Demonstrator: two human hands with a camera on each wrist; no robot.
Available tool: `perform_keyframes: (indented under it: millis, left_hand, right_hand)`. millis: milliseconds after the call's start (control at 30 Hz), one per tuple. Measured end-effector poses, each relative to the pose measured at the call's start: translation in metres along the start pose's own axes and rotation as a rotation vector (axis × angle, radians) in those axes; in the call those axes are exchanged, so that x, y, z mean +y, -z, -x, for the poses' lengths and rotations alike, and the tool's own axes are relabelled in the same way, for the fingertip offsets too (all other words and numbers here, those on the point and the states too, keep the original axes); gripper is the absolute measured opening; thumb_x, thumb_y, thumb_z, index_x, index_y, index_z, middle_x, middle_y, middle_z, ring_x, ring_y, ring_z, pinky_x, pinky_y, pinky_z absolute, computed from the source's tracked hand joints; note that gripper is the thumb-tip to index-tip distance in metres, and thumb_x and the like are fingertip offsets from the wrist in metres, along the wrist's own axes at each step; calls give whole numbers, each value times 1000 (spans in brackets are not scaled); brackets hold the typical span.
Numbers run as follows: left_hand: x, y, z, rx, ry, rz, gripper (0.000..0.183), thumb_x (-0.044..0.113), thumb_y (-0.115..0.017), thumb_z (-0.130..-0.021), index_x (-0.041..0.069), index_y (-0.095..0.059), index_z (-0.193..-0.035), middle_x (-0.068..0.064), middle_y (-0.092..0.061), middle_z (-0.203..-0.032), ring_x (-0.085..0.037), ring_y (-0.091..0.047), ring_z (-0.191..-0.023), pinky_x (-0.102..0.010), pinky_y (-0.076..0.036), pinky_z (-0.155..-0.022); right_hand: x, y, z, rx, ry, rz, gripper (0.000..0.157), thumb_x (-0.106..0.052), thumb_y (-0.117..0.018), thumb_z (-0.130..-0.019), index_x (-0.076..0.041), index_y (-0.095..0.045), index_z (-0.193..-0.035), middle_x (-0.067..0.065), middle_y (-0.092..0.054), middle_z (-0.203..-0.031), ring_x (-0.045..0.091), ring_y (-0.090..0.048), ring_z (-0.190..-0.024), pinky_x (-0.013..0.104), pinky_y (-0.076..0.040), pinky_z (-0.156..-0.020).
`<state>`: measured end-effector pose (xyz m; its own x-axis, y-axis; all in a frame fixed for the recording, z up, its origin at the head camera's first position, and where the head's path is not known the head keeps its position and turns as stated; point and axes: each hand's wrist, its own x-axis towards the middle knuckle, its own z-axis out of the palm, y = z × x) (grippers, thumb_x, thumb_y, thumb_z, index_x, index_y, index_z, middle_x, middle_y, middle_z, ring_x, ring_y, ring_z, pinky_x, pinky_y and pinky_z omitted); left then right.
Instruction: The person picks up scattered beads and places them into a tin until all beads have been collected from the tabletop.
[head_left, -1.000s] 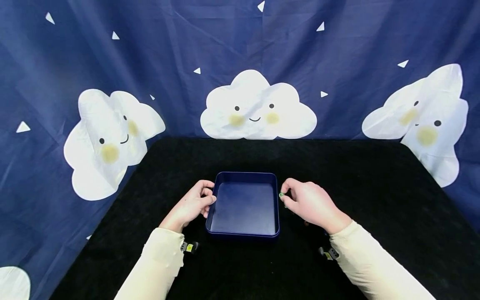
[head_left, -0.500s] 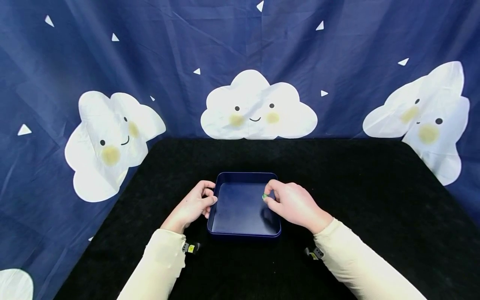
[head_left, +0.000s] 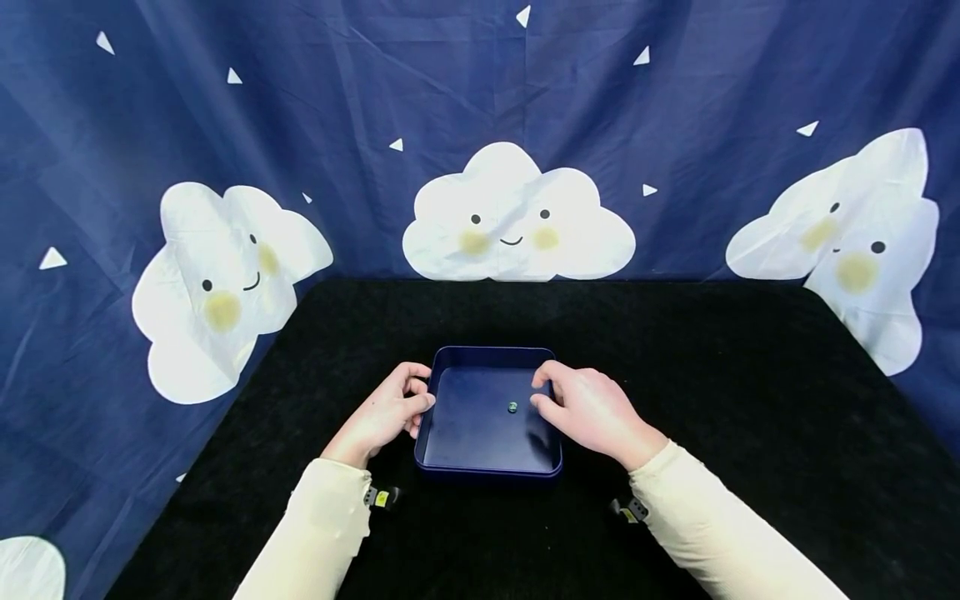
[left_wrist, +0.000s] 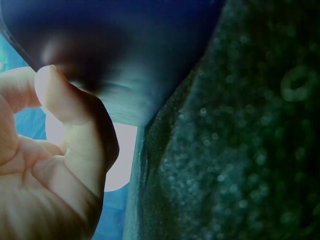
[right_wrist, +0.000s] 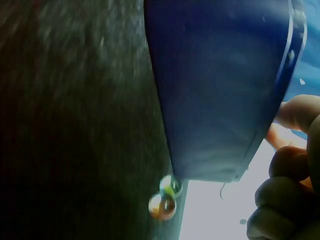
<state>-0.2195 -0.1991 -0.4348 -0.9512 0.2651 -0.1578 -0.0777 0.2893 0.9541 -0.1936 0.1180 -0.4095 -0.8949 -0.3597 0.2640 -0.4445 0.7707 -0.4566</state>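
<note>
A dark blue square tray (head_left: 487, 417) with low walls sits on the black cloth, and on its floor lies a small green marble (head_left: 512, 407). My left hand (head_left: 382, 415) holds the tray's left rim between thumb and fingers; the left wrist view shows the thumb (left_wrist: 60, 95) at the tray's edge. Over the right side of the tray is my right hand (head_left: 592, 411), its thumb and index finger apart with nothing between them. The marble lies just left of those fingertips.
Two more marbles, one orange and clear (right_wrist: 162, 206) and one yellow-green (right_wrist: 170, 186), lie on the cloth beside the tray's outer wall in the right wrist view. The black-covered table (head_left: 675, 333) ends at a blue curtain (head_left: 360, 225) with white clouds.
My right hand has moved left from outside the tray to over it and let go of the green marble, which now lies on the tray floor. The left hand stays at the rim.
</note>
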Motion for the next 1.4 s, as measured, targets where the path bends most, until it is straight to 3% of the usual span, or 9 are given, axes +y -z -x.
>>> perform_keyframes:
  millis: [133, 300, 467, 667, 1033, 1233, 1400]
  left_hand:
    - [1, 0, -1, 3, 2, 4, 45, 2, -60, -94, 1, -43, -135, -12, -52, -98, -20, -50, -60, -30, -50, -52]
    - [1, -1, -1, 2, -3, -2, 45, 2, -60, -94, 1, -43, -136, -13, -52, -98, -19, -50, -60, -30, -50, -52]
    - [0, -1, 0, 1, 0, -7, 44, 1, -60, -94, 1, -43, -134, -13, -52, -98, -19, -50, -60, -30, -50, -52]
    - [0, -1, 0, -2, -6, -12, 43, 2, -61, -93, 2, -44, -134, -13, -52, -97, -19, -51, -60, -30, -51, -52]
    - [0, -1, -1, 6, 4, -3, 44, 2, -60, -93, 1, -44, -133, -12, -53, -95, -19, -50, -58, -30, -50, -51]
    - [-2, 0, -2, 3, 9, -5, 45, 2, -60, -92, 0, -43, -134, -12, -54, -95, -19, -50, -57, -30, -50, -52]
    - [-1, -1, 0, 8, 14, -1, 44, 2, -60, -92, 0, -44, -134, -12, -53, -94, -19, -50, -57, -30, -50, -51]
  right_hand:
    - [10, 7, 3, 20, -21, 15, 15, -30, -73, -90, -24, -65, -101, -14, -46, -60, 5, -43, -50, 28, -39, -49]
    - [26, 18, 14, 15, -108, -5, 11, -28, -70, -92, -25, -65, -102, -14, -49, -59, 4, -46, -43, 29, -42, -49]
    - [50, 28, 26, 30, -174, 17, 11, -29, -69, -92, -24, -67, -102, -11, -50, -61, 10, -46, -51, 33, -39, -51]
    - [76, 35, 32, -70, -237, 31, 18, -31, -71, -92, -20, -68, -105, -8, -54, -68, 12, -49, -56, 33, -41, -54]
    - [85, 27, 31, -202, -228, 48, 12, -22, -73, -88, -20, -64, -96, -10, -56, -68, 11, -50, -58, 34, -42, -57]
    - [86, 28, 31, -212, -297, 72, 18, -23, -73, -86, -17, -63, -100, -8, -59, -75, 13, -52, -61, 36, -43, -58]
    - [82, 30, 31, -196, -298, 104, 14, -28, -75, -87, -21, -62, -88, -8, -59, -73, 13, -51, -61, 36, -42, -57]
